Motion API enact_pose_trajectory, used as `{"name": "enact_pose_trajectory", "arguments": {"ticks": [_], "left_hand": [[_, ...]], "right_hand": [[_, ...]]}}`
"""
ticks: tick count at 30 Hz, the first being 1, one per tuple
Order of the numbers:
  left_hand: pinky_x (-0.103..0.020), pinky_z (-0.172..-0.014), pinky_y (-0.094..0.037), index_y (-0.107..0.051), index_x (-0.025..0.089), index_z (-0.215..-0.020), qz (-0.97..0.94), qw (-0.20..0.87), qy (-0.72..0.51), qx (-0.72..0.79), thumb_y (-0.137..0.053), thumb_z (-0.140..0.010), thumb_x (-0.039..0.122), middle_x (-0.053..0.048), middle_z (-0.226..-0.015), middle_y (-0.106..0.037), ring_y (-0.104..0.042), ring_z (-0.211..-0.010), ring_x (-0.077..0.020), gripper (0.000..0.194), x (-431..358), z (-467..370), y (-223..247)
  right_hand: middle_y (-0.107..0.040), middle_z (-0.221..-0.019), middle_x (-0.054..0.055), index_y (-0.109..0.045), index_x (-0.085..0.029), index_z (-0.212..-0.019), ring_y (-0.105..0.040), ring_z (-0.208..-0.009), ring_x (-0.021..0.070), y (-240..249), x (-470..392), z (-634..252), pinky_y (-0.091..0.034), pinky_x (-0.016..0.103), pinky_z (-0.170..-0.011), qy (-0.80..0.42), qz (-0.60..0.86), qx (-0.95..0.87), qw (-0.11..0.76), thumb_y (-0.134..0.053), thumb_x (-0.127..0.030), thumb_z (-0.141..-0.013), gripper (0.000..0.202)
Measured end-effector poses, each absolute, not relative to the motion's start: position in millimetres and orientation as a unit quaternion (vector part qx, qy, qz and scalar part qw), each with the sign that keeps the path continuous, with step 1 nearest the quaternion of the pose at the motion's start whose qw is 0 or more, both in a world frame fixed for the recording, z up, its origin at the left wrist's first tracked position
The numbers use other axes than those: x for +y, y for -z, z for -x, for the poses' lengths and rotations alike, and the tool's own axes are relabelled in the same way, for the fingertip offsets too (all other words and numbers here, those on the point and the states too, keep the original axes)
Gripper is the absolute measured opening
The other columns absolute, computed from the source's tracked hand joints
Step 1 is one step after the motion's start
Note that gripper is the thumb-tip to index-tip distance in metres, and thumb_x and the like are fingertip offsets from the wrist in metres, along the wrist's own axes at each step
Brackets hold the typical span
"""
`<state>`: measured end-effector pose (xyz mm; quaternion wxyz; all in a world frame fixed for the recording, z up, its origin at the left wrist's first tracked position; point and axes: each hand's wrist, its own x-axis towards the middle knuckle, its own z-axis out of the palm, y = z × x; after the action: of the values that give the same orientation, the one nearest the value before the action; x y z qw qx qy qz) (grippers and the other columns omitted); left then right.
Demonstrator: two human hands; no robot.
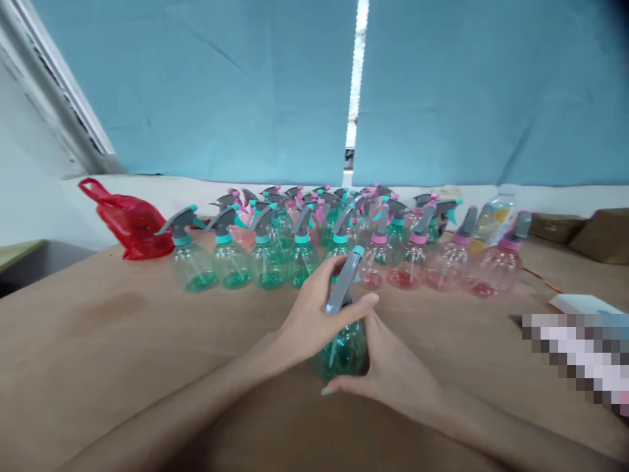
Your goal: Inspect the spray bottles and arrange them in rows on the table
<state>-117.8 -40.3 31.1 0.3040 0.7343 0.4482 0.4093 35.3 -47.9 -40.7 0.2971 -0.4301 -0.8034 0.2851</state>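
With bare forearms (196, 400) closest to the head camera, holding a green spray bottle (346, 347) over the near middle of the worktop (147, 354). Grasping its upper part, about the grey trigger head (346, 285), with the left hand (314, 305); cupping its lower body with the right hand (396, 360). Facing a row of green bottles (268, 265) at left and pink bottles (407, 270) at right. Flanked at far left by a red plastic bag (137, 229), backed by a blue curtain (221, 98).
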Motion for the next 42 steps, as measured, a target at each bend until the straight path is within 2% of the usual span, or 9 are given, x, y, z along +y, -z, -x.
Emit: {"name": "enact_pose_trajectory", "arguments": {"ticks": [3,7,10,15,18,22,32,37,42], "left_hand": [[-0.038,-0.076,-0.05,-0.054,0.02,-0.108,-0.73,0.301,-0.434,0.435,-0.056,-0.088,0.035,-0.005,-0.095,-0.063,-0.061,-0.088,-0.0236,0.025,-29.5,102.7,-25.0],[-0.034,-0.068,-0.049,-0.054,0.021,-0.1,-0.736,0.276,-0.439,0.435,-0.051,-0.083,0.023,-0.001,-0.081,-0.057,-0.059,-0.077,-0.0203,0.017,-24.0,94.8,-21.5],[-0.032,-0.067,-0.047,-0.052,0.021,-0.094,-0.743,0.271,-0.435,0.431,-0.047,-0.079,0.019,0.0,-0.081,-0.055,-0.056,-0.076,-0.0185,0.017,-23.3,94.2,-23.8],[-0.027,-0.058,-0.043,-0.051,0.021,-0.093,-0.748,0.294,-0.408,0.432,-0.046,-0.077,0.02,0.003,-0.073,-0.051,-0.046,-0.061,-0.0136,0.016,-23.4,94.9,-28.0],[-0.026,-0.054,-0.041,-0.05,0.021,-0.09,-0.75,0.293,-0.401,0.436,-0.047,-0.077,0.021,0.005,-0.066,-0.045,-0.04,-0.054,-0.0117,0.013,-22.8,94.8,-29.5],[-0.027,-0.056,-0.042,-0.048,0.022,-0.081,-0.751,0.283,-0.413,0.431,-0.048,-0.075,0.023,0.005,-0.065,-0.045,-0.041,-0.055,-0.0123,0.006,-21.6,95.8,-30.2],[-0.03,-0.052,-0.043,-0.05,0.023,-0.071,-0.769,0.238,-0.411,0.428,-0.048,-0.074,0.025,0.004,-0.058,-0.047,-0.047,-0.052,-0.0151,0.004,-16.6,101.5,-26.9],[-0.034,-0.063,-0.05,-0.056,0.022,-0.078,-0.78,0.248,-0.399,0.413,-0.046,-0.075,0.023,-0.002,-0.076,-0.063,-0.06,-0.07,-0.0197,0.01,-16.3,104.6,-27.5],[-0.032,-0.06,-0.051,-0.053,0.026,-0.08,-0.768,0.256,-0.392,0.437,-0.046,-0.072,0.028,0.001,-0.07,-0.058,-0.055,-0.062,-0.0184,0.011,-15.9,102.3,-28.4]], "right_hand": [[-0.057,-0.113,0.012,-0.035,-0.019,-0.134,-0.055,-0.109,0.0341,41.4,-42.9,-41.6,-0.047,0.048,-0.09,-0.274,0.431,-0.803,0.308,-0.076,-0.063,-0.055,0.099],[-0.055,-0.122,0.016,-0.03,-0.019,-0.139,-0.052,-0.116,0.0366,40.7,-37.6,-49.9,-0.044,0.05,-0.096,-0.271,0.414,-0.812,0.31,-0.076,-0.065,-0.053,0.108],[-0.055,-0.128,0.015,-0.034,-0.02,-0.139,-0.049,-0.121,0.0364,37.9,-33.8,-62.5,-0.04,0.051,-0.101,-0.271,0.368,-0.842,0.287,-0.074,-0.065,-0.059,0.1],[-0.047,-0.14,0.015,-0.036,-0.018,-0.14,-0.043,-0.129,0.0305,50.3,-20.7,-93.6,-0.036,0.048,-0.106,-0.241,0.361,-0.871,0.231,-0.059,-0.059,-0.081,0.076],[-0.042,-0.145,0.015,-0.035,-0.017,-0.142,-0.037,-0.134,0.0311,66.5,-11.7,-107.2,-0.032,0.051,-0.109,-0.21,0.376,-0.882,0.192,-0.057,-0.063,-0.08,0.08],[-0.034,-0.151,0.013,-0.037,-0.018,-0.143,-0.029,-0.139,0.0308,78.9,-5.2,-112.7,-0.024,0.054,-0.113,-0.181,0.374,-0.895,0.162,-0.055,-0.066,-0.079,0.081],[-0.031,-0.151,0.009,-0.034,-0.022,-0.145,-0.026,-0.139,0.0312,74.6,-1.7,-108.4,-0.022,0.054,-0.114,-0.202,0.369,-0.893,0.157,-0.059,-0.063,-0.077,0.083],[-0.029,-0.152,0.005,-0.03,-0.027,-0.146,-0.025,-0.14,0.0292,75.3,1.0,-111.7,-0.021,0.052,-0.115,-0.207,0.357,-0.897,0.158,-0.058,-0.062,-0.079,0.081],[-0.027,-0.153,0.004,-0.028,-0.025,-0.146,-0.023,-0.141,0.0272,75.5,3.1,-113.0,-0.019,0.051,-0.115,-0.2,0.359,-0.902,0.134,-0.055,-0.064,-0.08,0.08]]}}
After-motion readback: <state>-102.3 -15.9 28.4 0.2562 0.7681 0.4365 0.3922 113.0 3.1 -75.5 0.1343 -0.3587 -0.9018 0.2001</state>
